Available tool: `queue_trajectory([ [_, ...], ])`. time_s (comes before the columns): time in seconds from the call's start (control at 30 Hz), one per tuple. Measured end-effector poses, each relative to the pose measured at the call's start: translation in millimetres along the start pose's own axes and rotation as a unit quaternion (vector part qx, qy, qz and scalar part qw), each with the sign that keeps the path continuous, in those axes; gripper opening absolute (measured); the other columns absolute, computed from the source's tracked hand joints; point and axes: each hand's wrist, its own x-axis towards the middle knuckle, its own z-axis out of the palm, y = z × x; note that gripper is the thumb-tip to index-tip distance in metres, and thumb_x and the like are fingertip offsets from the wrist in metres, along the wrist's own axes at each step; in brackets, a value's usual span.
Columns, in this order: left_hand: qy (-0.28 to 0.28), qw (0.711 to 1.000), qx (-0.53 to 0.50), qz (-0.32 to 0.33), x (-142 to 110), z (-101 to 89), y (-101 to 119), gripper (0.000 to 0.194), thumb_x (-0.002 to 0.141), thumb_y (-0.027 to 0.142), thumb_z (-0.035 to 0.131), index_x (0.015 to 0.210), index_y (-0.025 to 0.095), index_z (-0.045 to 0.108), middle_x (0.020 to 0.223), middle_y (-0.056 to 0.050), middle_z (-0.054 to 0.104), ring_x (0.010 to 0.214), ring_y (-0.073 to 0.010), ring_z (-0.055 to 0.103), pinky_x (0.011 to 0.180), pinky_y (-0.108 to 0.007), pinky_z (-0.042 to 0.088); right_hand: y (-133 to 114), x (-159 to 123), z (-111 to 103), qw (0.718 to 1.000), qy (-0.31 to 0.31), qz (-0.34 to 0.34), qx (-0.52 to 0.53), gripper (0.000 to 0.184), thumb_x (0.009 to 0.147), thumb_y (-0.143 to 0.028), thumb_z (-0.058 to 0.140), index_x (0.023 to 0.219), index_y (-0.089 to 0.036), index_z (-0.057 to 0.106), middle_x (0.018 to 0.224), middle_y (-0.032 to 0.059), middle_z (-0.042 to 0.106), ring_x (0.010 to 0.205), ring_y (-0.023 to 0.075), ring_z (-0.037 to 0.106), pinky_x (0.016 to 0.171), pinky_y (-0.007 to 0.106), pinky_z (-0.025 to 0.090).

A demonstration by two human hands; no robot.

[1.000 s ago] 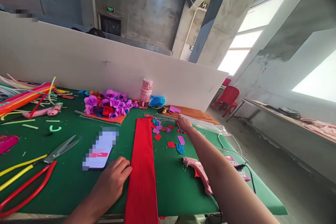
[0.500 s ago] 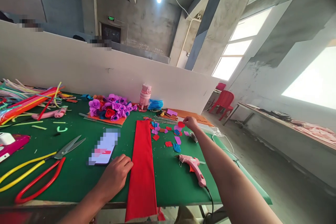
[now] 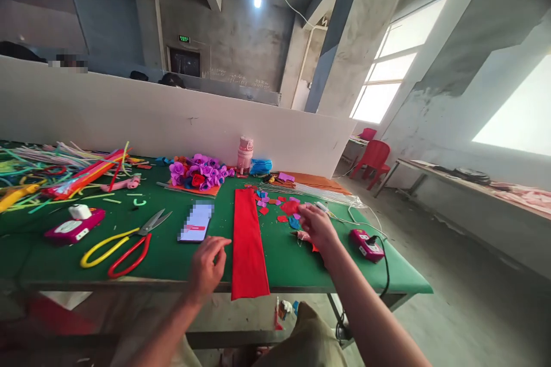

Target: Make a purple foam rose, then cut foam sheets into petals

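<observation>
My right hand (image 3: pixel 317 228) pinches a red petal-shaped piece (image 3: pixel 290 208) by its edge, held above the scattered coloured cut pieces (image 3: pixel 263 211). Behind that hand, a pink hot glue gun (image 3: pixel 305 236) lies partly hidden on the table. My left hand (image 3: pixel 210 266) hovers at the table's front, between a phone (image 3: pixel 197 230) and a long red strip of cloth or paper (image 3: pixel 248 246). Its fingers are loosely bent and apart, with nothing between them. The red strip lies flat, its near end hanging over the table edge.
On the green table (image 3: pixel 167 266) are scissors (image 3: pixel 142 235), a bunch of purple and red flowers (image 3: pixel 202 173), a pink bottle (image 3: pixel 245 156), and magenta power sockets (image 3: pixel 365 245) with cords. Colourful stems (image 3: pixel 86 175) pile at left. A white partition (image 3: pixel 129 109) stands behind.
My right hand has come nearer from the far cut pieces, now with the red piece in its fingers. My left hand has lifted away from the strip's edge. The view has shifted.
</observation>
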Motion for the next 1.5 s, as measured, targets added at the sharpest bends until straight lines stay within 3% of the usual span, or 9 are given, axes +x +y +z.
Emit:
queue_trajectory([
  [0.07, -0.017, 0.985, -0.114, -0.132, -19, 1.0, 28, 0.021, 0.091, 0.029, 0.043, 0.099, 0.021, 0.062, 0.092, -0.006, 0.066, 0.079, -0.0176, 0.063, 0.070, -0.030, 0.052, 19, -51, 15, 0.999, -0.006, 0.024, 0.036, 0.033, 0.057, -0.038, 0.082, 0.069, -0.016, 0.060, 0.057, -0.0033, 0.055, 0.041, 0.0061, 0.047, 0.034, 0.016, 0.027],
  [0.17, -0.058, 0.896, -0.297, -0.325, -42, 3.4, 70, 0.046, 0.086, 0.050, 0.049, 0.122, 0.021, 0.044, 0.104, -0.009, 0.061, 0.062, -0.0151, 0.061, 0.042, -0.023, 0.045, 44, -122, 36, 0.984, 0.003, 0.089, 0.154, 0.033, 0.059, -0.037, 0.080, 0.072, -0.017, 0.057, 0.060, -0.0048, 0.056, 0.043, 0.0037, 0.047, 0.038, 0.013, 0.030],
  [0.33, -0.065, 0.809, -0.416, -0.411, -53, -2.0, 104, 0.073, 0.074, 0.051, 0.066, 0.133, 0.024, 0.032, 0.099, -0.006, 0.062, 0.056, -0.0124, 0.058, 0.044, -0.023, 0.046, 71, -188, 58, 0.981, -0.046, 0.130, 0.140, 0.033, 0.072, -0.045, 0.072, 0.076, -0.018, 0.052, 0.044, -0.0043, 0.054, 0.036, 0.0036, 0.038, 0.038, 0.014, 0.023],
  [0.57, -0.044, 0.832, -0.379, -0.404, -62, -1.4, 90, 0.040, 0.076, 0.036, 0.068, 0.109, 0.018, 0.056, 0.086, -0.003, 0.063, 0.058, -0.0100, 0.055, 0.057, -0.023, 0.048, 80, -198, 59, 0.989, -0.053, 0.108, 0.088, 0.042, 0.071, -0.054, 0.071, 0.076, -0.019, 0.050, 0.045, -0.0025, 0.058, 0.035, 0.0055, 0.042, 0.037, 0.015, 0.024],
  [0.67, -0.059, 0.870, -0.314, -0.375, -64, -5.5, 82, 0.034, 0.078, 0.035, 0.064, 0.106, 0.018, 0.059, 0.084, -0.003, 0.064, 0.068, -0.0137, 0.059, 0.065, -0.025, 0.049, 85, -202, 54, 0.987, -0.059, 0.122, 0.089, 0.040, 0.073, -0.054, 0.069, 0.079, -0.019, 0.052, 0.045, -0.0030, 0.058, 0.035, 0.0056, 0.043, 0.037, 0.015, 0.027],
  [0.83, -0.070, 0.947, -0.133, -0.282, -59, -32.6, 64, 0.024, 0.083, 0.033, 0.056, 0.102, 0.020, 0.064, 0.098, -0.007, 0.068, 0.091, -0.0199, 0.063, 0.082, -0.031, 0.049, 104, -207, 39, 0.972, -0.004, 0.189, 0.142, 0.038, 0.069, -0.050, 0.074, 0.083, -0.020, 0.055, 0.069, -0.0009, 0.068, 0.041, 0.0060, 0.048, 0.039, 0.018, 0.036],
  [1.07, -0.107, 0.969, -0.020, -0.224, -33, -58.3, 48, 0.025, 0.084, 0.032, 0.052, 0.104, 0.021, 0.063, 0.092, -0.005, 0.069, 0.085, -0.0192, 0.066, 0.078, -0.031, 0.051, 108, -191, 47, 0.952, 0.000, 0.257, 0.165, 0.038, 0.063, -0.046, 0.077, 0.085, -0.017, 0.064, 0.090, 0.0075, 0.072, 0.056, 0.0117, 0.063, 0.044, 0.019, 0.043],
  [1.37, -0.301, 0.919, -0.151, -0.206, -3, -13.0, 73, 0.024, 0.080, 0.025, 0.057, 0.103, 0.021, 0.064, 0.085, -0.002, 0.068, 0.077, -0.0150, 0.065, 0.066, -0.022, 0.050, 108, -185, 57, 0.957, -0.012, 0.219, 0.191, 0.026, 0.067, -0.038, 0.069, 0.078, -0.014, 0.065, 0.068, 0.0032, 0.069, 0.047, 0.0093, 0.056, 0.044, 0.018, 0.037],
  [1.5, -0.314, 0.930, -0.046, -0.185, -8, 12.7, 71, 0.023, 0.078, 0.018, 0.055, 0.097, 0.023, 0.067, 0.083, -0.001, 0.071, 0.075, -0.0160, 0.064, 0.066, -0.024, 0.048, 112, -188, 48, 0.946, -0.007, 0.237, 0.220, 0.025, 0.064, -0.028, 0.067, 0.085, -0.016, 0.064, 0.071, 0.0009, 0.068, 0.050, 0.0109, 0.060, 0.045, 0.019, 0.038],
])
